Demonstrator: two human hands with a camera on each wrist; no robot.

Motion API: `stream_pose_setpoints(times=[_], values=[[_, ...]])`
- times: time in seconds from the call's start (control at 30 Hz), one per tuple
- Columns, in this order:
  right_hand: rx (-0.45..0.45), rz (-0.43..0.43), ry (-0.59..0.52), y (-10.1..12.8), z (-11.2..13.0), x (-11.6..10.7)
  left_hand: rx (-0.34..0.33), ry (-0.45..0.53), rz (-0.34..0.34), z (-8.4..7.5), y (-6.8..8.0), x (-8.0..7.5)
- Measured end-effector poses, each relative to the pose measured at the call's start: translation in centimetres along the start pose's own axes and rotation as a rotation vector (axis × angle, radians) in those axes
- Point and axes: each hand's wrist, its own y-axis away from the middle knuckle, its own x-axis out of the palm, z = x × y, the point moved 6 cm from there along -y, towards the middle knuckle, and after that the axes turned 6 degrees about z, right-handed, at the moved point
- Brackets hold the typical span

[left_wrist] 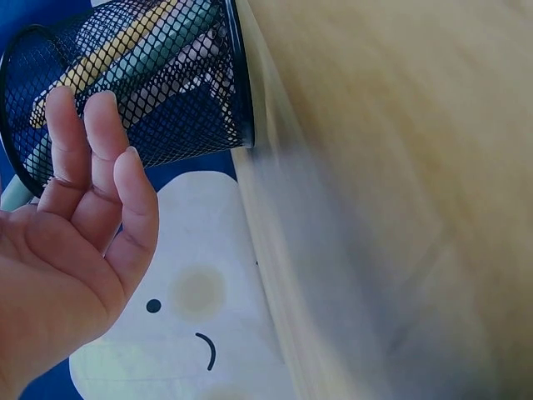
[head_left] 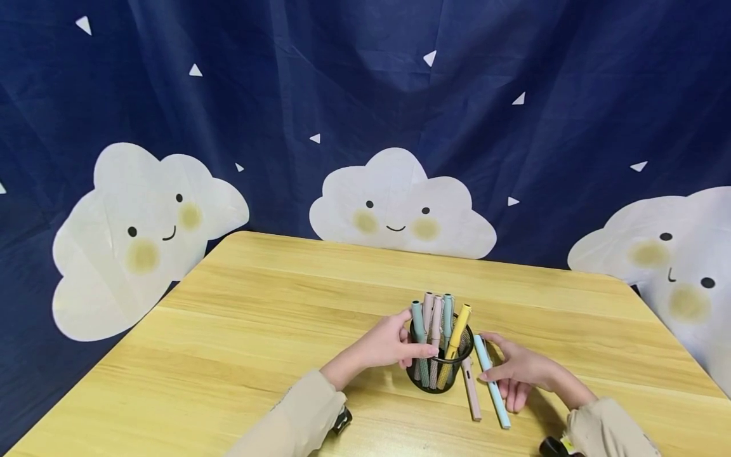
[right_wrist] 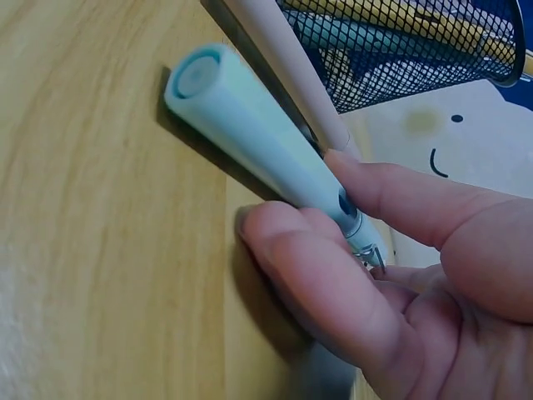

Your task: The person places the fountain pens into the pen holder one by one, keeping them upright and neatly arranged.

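A black mesh pen holder (head_left: 467, 354) stands upright on the table with several pens in it: a yellow pen (head_left: 459, 331), teal pens (head_left: 418, 320) and mauve pens (head_left: 436, 320). My left hand (head_left: 394, 341) grips the holder from the left, thumb across its front near the rim; in the left wrist view, fingers (left_wrist: 107, 133) lie along the mesh. To the right, my right hand (head_left: 528, 369) pinches a light blue pen (head_left: 495, 390) lying on the table. The right wrist view shows its thumb (right_wrist: 400, 190) against the barrel. Between holder and blue pen lies a mauve pen (head_left: 471, 397).
The wooden table (head_left: 228, 355) extends left, right and behind the holder. At its far edge hangs a dark blue curtain (head_left: 365, 82) printed with white smiling clouds (head_left: 400, 190). A dark wrist device (head_left: 342, 420) shows at the left sleeve.
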Motion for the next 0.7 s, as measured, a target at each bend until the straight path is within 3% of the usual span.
stream_pose_setpoints(times=[0.7], values=[[-0.057,-0.013,0.005,0.15,0.33,0.24,-0.003,-0.029,-0.011,0.22,-0.08,0.09]])
